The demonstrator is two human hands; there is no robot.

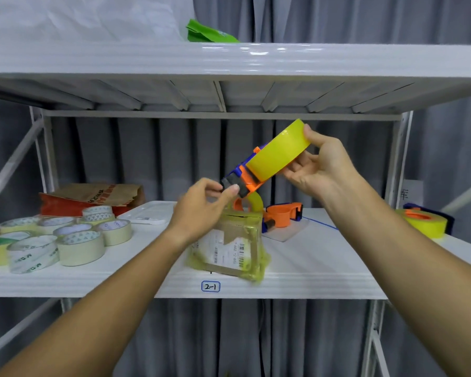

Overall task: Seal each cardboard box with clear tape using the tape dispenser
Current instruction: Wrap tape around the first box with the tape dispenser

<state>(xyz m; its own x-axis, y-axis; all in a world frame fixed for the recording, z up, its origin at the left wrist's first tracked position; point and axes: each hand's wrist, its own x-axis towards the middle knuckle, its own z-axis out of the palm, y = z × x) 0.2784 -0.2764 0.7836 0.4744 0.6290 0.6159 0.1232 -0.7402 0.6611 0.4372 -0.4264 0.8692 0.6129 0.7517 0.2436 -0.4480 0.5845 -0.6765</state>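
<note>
A small cardboard box (pixel 229 246), wrapped in yellowish clear tape and bearing a barcode label, stands near the front of the white shelf (pixel 324 278). Above it, tilted, is an orange and blue tape dispenser (pixel 245 175) carrying a yellow roll (pixel 279 151). My right hand (pixel 318 164) grips the roll from the right, thumb on its top edge. My left hand (pixel 204 205) pinches the dispenser's dark cutter end. A strip of tape (pixel 256 201) runs from the dispenser down to the box top.
Several tape rolls (pixel 79 240) crowd the shelf's left side, with a brown and red paper bag (pixel 93 197) and a white tray (pixel 150 213) behind. A second orange dispenser (pixel 286 213) lies behind the box. Another loaded dispenser (pixel 424 221) sits far right. An upper shelf (pixel 229 61) hangs overhead.
</note>
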